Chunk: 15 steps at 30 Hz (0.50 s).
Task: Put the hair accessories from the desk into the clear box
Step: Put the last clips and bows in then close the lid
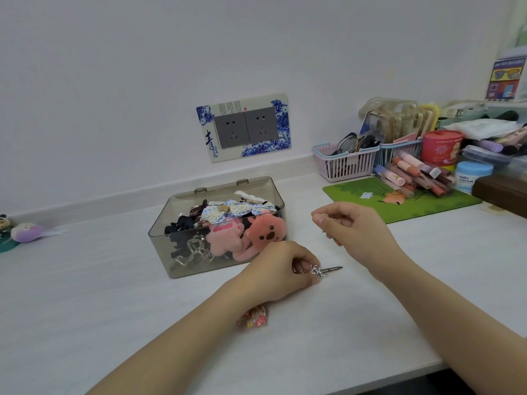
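Observation:
The clear box (pixel 162 240) stands open on the white desk, holding pink plush clips (pixel 262 232), lace bows, black claw clips and clear clips. Just right of its front corner, my left hand (pixel 279 269) is closed on a silver hair pin (pixel 328 270) with a small metal flower, its tip pointing right on the desk. My right hand (pixel 350 223) hovers above and to the right, its fingers pinched on a small thin silver item that is hard to make out. A red patterned fabric hair tie (pixel 253 316) lies on the desk under my left wrist.
A green mat (pixel 370 192) lies at the right, with lip products, a pink basket (pixel 345 163) of glasses, a red tube (pixel 440 148) and a blue-lidded jar (pixel 470 173) behind. Small plush toys (pixel 25 232) sit at the far left. A wall socket (pixel 245 126) is behind the box.

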### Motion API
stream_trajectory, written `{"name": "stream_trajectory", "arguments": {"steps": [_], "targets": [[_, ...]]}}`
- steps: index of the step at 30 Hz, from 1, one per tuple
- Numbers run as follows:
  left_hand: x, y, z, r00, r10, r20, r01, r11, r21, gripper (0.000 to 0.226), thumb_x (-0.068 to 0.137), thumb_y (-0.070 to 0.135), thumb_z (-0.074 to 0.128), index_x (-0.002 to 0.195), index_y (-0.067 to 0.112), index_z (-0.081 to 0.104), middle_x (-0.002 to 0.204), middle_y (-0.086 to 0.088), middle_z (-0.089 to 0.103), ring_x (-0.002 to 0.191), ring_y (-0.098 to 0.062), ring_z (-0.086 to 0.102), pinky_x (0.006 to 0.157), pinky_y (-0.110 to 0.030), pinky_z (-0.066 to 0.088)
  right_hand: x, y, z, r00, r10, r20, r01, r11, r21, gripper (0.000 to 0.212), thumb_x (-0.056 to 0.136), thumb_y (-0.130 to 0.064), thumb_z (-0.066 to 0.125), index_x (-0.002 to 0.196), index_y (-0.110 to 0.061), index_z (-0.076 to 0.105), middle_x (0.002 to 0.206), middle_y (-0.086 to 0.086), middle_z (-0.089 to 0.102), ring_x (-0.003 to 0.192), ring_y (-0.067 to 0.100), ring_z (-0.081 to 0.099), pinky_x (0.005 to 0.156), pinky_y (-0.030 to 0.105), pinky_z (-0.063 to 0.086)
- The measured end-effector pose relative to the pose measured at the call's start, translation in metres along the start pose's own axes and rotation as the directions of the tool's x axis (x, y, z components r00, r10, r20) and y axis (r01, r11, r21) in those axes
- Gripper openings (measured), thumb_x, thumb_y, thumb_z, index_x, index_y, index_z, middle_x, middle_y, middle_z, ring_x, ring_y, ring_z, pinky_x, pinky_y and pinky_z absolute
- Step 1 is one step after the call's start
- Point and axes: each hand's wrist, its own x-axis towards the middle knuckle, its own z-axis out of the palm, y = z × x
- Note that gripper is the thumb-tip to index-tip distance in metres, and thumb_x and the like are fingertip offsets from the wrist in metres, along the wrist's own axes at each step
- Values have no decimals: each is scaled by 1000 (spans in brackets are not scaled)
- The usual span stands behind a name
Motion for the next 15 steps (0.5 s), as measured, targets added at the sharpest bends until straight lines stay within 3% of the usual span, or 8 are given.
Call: {"name": "stream_trajectory", "arguments": {"steps": [8,11,15], "targets": [[-2,0,-5,998,2,-60,-2,1000,7,25,77,22,75,102,19,72,87,4,69,69,2,56,64,-4,41,1,1,-1,1000,3,-16,-2,1000,29,4,83,-20,66,81,-22,69,57,-4,56,43,-3,47,47,7,38],[-4,3,-18,995,5,-97,-6,1000,-6,25,76,20,75,101,18,72,77,15,60,67,11,53,64,-5,41,3,1,-2,999,11,-49,-7,997,82,5,83,-17,66,81,-20,69,49,-12,57,44,-4,49,48,7,40],[-8,6,-44,986,0,-165,-5,999,-32,22,75,19,77,96,19,73,90,3,68,70,3,55,68,-11,45,2,-3,0,999,38,-32,-34,994,108,7,84,-15,64,87,-13,70,55,-9,56,43,-4,50,48,10,39]]}}
